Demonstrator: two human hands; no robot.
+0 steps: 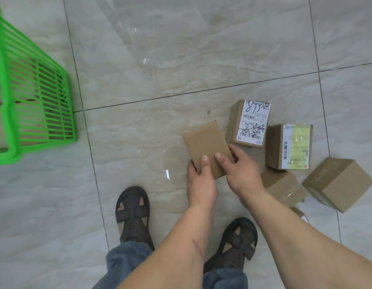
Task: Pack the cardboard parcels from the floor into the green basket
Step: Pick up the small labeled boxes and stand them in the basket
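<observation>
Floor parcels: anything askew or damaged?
No damage visible. The plain parcel at far right sits tipped on an edge, and the others lie scattered at mixed angles. Both hands, left hand and right hand, hold a flat parcel.

The floor (pixel 180 59) is glossy, smooth stone-look tile. The basket (pixel 34 97) at left is shiny green plastic. The parcels (pixel 208 147) are matt brown cardboard.

Six cardboard parcels show outside the basket: one plain parcel (pixel 208 149) held up, one with a scribbled white label (pixel 248 123), one with a yellow label (pixel 289 147), two plain ones (pixel 283 187) (pixel 339 182), and a sliver of a sixth (pixel 300 213). One green basket (pixel 37 94), with cardboard inside, count unclear. Two hands (pixel 199 184) (pixel 241 170), two sandals (pixel 133 213) (pixel 237 240).
</observation>
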